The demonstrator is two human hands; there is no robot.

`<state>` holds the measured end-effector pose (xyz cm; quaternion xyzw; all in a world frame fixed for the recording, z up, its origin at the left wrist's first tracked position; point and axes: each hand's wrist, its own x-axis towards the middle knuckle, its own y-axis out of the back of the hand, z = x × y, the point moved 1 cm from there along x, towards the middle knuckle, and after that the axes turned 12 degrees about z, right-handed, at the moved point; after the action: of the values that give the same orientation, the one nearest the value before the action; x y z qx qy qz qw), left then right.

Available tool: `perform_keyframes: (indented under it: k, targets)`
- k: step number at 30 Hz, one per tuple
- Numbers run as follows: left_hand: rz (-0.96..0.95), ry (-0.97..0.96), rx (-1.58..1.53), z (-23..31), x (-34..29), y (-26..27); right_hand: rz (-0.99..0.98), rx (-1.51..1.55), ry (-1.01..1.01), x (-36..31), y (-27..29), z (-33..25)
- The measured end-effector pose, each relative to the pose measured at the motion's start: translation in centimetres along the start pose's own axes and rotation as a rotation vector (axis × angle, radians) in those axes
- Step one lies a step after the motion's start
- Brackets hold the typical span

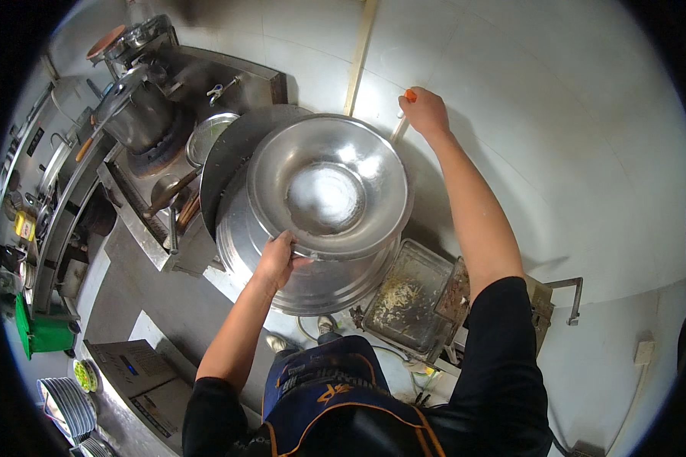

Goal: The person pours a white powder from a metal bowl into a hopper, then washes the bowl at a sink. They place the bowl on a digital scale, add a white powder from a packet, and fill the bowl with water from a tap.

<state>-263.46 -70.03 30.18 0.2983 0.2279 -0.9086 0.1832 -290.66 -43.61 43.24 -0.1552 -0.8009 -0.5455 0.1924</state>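
My left hand (pixel 277 263) grips the near rim of a wide, shiny metal basin (pixel 381 179), thumb over the edge. A bright whitish patch covers the basin's bottom; whether it is liquid or glare I cannot tell. Under the basin is a larger round metal vessel or lid (pixel 305 293), partly hidden. Out by the wall, my right hand (pixel 427 113) is closed around a small orange piece (pixel 410 95). A pale strip or pipe runs below that hand. The fingers hide most of the orange piece, so its kind is unclear.
Behind the basin stands a big dark round pan (pixel 229 152). A metal pot (pixel 141 118) sits on the stove at left. Right of the basin is a tray (pixel 411 327) with pale shreds. Stacked plates (pixel 67 407) and a green bin (pixel 44 331) are lower left.
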Motion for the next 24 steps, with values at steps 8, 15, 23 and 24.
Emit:
perform_keyframes:
  k: [8, 15, 23, 24]
  targets:
    - [-0.089, 0.066, -0.003, 1.2, 4.8, -3.0, 0.042, 0.099, 0.233, 1.3, 0.1, 2.2]
    - [-0.136, 0.051, 0.038, 2.0, 5.4, -3.1, -0.146, 0.093, 0.203, 1.9, 1.1, 2.2]
    - [-0.142, 0.067, 0.05, 2.7, 4.4, -2.9, -0.266, 0.086, 0.173, 2.4, 1.1, 2.8]
    - [-0.141, 0.066, 0.052, 2.7, 4.4, -2.9, -0.269, 0.078, 0.182, 2.4, 1.2, 2.7]
